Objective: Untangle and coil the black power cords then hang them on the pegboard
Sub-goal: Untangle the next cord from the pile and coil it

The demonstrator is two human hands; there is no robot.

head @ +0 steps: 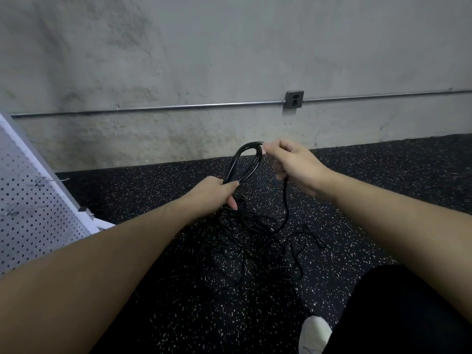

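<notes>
Black power cord loops [245, 162] sit clamped in the left grip [217, 192]; the right grip [293, 164] pinches their top. Below both, the floor tangle [245, 241] could snag and knot tighter if pulled

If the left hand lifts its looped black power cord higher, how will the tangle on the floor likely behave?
Probably floppy: the looped black power cord bends tightly above the left hand. The tangled black cords on the speckled rubber floor would likely drag up together, snagging. A strand hangs slack from the right hand.
</notes>
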